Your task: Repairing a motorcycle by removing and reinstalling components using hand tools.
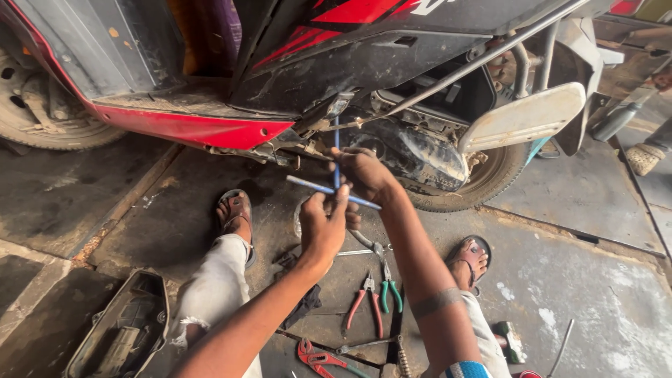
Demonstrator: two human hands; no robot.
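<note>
A red and black scooter stands in front of me with its lower engine area exposed. Both my hands are raised just below it. My right hand grips a blue T-handle wrench near where its upright shaft meets the crossbar. My left hand closes around the crossbar from below, fingers touching the bar's near side. The shaft points up toward the scooter's underside by the dirty engine case.
On the concrete floor between my sandalled feet lie red-handled pliers, green-handled pliers, a red wrench and a dark rag. A black plastic panel lies at lower left. The rear wheel is at right, another wheel at left.
</note>
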